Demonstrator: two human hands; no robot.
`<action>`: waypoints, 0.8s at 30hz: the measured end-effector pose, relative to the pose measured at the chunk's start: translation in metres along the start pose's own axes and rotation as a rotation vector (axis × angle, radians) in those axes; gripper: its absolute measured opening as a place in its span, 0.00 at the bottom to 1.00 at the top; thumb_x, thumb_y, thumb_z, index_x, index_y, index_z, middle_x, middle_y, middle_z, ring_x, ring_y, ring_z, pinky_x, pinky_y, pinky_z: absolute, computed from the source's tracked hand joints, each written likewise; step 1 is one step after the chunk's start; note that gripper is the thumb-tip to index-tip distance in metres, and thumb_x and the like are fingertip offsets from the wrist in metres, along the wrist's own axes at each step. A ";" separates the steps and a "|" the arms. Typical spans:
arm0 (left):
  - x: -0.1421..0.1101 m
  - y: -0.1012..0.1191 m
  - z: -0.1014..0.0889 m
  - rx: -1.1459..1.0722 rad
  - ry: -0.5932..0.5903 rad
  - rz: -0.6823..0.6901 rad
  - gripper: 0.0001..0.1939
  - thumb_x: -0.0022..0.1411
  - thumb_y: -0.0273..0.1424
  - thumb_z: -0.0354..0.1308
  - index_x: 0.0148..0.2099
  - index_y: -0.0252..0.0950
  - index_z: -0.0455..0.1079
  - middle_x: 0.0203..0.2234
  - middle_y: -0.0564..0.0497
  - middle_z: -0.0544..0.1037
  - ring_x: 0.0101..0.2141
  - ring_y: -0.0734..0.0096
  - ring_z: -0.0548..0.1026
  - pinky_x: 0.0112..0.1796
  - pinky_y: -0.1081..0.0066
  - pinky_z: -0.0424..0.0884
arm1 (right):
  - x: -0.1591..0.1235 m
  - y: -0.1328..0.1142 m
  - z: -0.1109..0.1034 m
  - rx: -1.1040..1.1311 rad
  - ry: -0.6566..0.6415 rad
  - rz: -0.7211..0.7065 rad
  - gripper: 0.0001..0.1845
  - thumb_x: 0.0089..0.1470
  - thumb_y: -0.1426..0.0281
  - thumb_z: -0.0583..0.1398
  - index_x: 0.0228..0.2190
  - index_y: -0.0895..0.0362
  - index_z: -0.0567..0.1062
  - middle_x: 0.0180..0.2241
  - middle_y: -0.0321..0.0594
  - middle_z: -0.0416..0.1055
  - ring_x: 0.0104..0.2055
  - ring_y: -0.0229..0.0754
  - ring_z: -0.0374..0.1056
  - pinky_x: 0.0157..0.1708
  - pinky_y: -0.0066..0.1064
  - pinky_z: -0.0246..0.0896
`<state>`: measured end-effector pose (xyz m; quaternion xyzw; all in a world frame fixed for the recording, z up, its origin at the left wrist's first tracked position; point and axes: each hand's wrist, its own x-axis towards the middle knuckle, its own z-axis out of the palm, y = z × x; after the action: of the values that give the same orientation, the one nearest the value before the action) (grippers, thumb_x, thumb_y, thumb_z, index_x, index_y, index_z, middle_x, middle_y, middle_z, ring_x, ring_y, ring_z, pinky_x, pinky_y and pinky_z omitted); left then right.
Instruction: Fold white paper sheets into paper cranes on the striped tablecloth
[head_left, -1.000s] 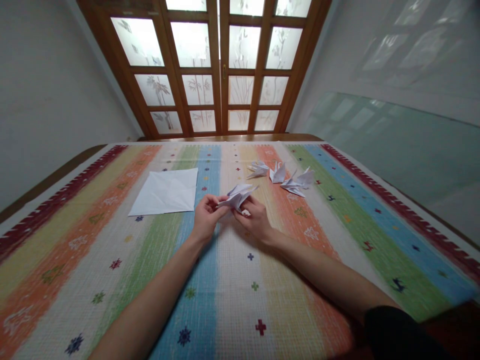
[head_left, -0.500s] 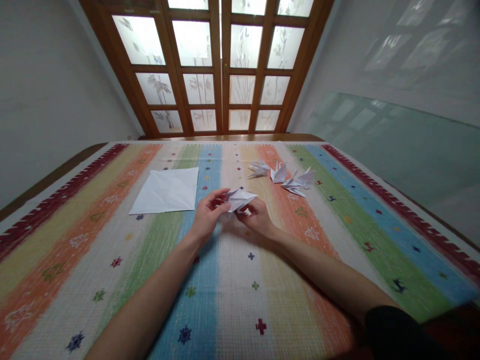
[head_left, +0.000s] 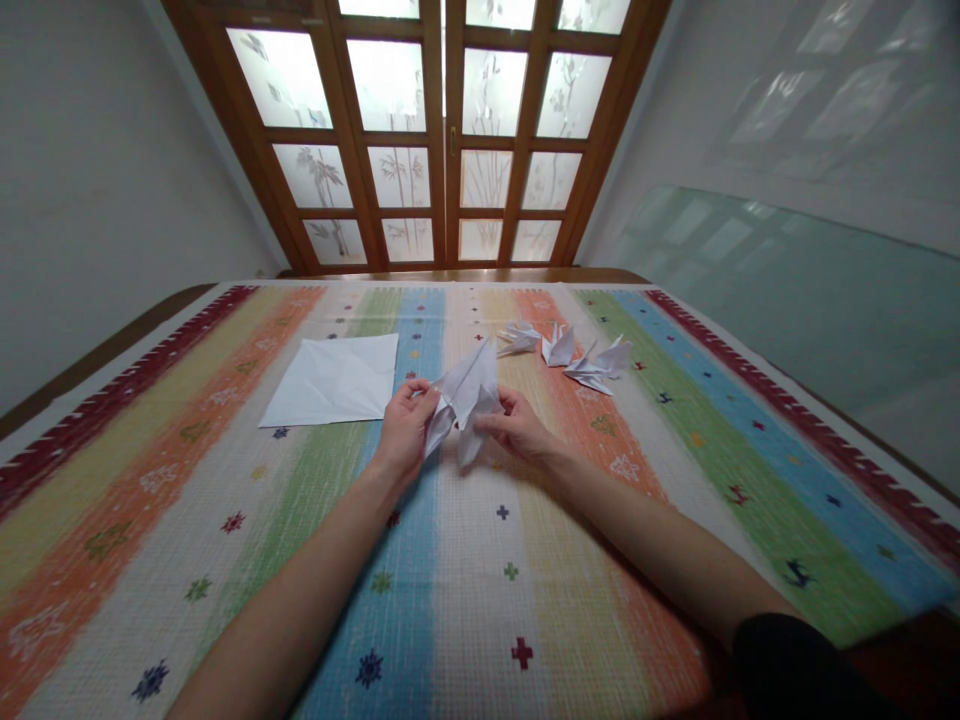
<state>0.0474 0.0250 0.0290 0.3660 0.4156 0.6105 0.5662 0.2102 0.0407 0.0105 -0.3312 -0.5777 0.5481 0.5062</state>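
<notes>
Between my two hands is a partly unfolded piece of white folded paper (head_left: 471, 388), held just above the striped cloth. Its top rises to a point and its lower flaps spread apart, with creases across it. My left hand (head_left: 407, 420) pinches the left edge between thumb and fingers. On the other side, my right hand (head_left: 517, 425) grips the right flap, thumb in front. Some fingertips of both hands are hidden behind the paper. Just beyond my right hand lie several folded paper cranes (head_left: 557, 346) in a loose cluster.
A stack of flat white paper sheets (head_left: 330, 382) lies left of my hands. The striped tablecloth (head_left: 480, 600) covers the table. Wooden doors with frosted panes (head_left: 397, 180) stand beyond the far edge, and a glass panel (head_left: 787, 300) leans along the right wall.
The compact folded paper has been opened out into a larger, taller shape. My hands have moved apart, the left one slightly left and down. The sheets and cranes stay put.
</notes>
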 end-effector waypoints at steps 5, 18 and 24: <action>-0.003 -0.006 0.002 0.163 0.074 0.181 0.16 0.49 0.35 0.64 0.40 0.40 0.64 0.25 0.57 0.70 0.22 0.78 0.66 0.25 0.76 0.61 | 0.000 -0.001 0.001 0.021 0.001 0.040 0.24 0.36 0.53 0.71 0.20 0.54 0.65 0.19 0.29 0.62 0.22 0.35 0.60 0.24 0.28 0.60; -0.008 -0.009 -0.001 0.358 -0.080 0.271 0.17 0.47 0.42 0.69 0.31 0.36 0.71 0.26 0.51 0.76 0.28 0.69 0.70 0.33 0.71 0.66 | -0.008 -0.013 0.011 -0.239 0.090 -0.202 0.11 0.43 0.69 0.65 0.24 0.54 0.66 0.25 0.32 0.65 0.28 0.36 0.61 0.29 0.29 0.56; 0.000 -0.011 -0.003 0.297 -0.011 0.265 0.14 0.41 0.34 0.71 0.31 0.35 0.72 0.25 0.52 0.77 0.27 0.71 0.71 0.32 0.72 0.67 | -0.006 -0.019 0.009 -0.075 -0.021 -0.151 0.19 0.46 0.53 0.67 0.31 0.54 0.71 0.28 0.34 0.68 0.29 0.37 0.64 0.31 0.30 0.61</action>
<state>0.0486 0.0250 0.0178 0.5006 0.4461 0.6096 0.4228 0.2065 0.0290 0.0282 -0.2998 -0.6265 0.4896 0.5272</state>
